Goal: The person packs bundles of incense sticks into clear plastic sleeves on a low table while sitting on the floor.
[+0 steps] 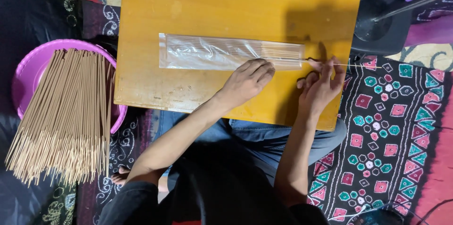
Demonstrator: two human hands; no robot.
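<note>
- Clear plastic forms the long sleeve (pixel 226 53) that lies flat across the middle of the yellow board (pixel 198 8), with thin pale sticks packed inside it
- The left hand (pixel 246 82) rests palm down on the board, its fingers (pixel 262 68) together and pressing the lower edge of the sleeve near its open right end
- The right hand (pixel 321 86) sits at the board's right edge, thumb and fingertips (pixel 325 67) pinched on a single thin stick (pixel 330 63)
- That stick runs level, one end reaching into the sleeve's mouth beside the left fingertips, the other end poking past the right hand over the patterned cloth (pixel 391 126)
- A loose heap of sticks (pixel 66 112) lies across a pink basin (pixel 35 62), well apart on the left
</note>
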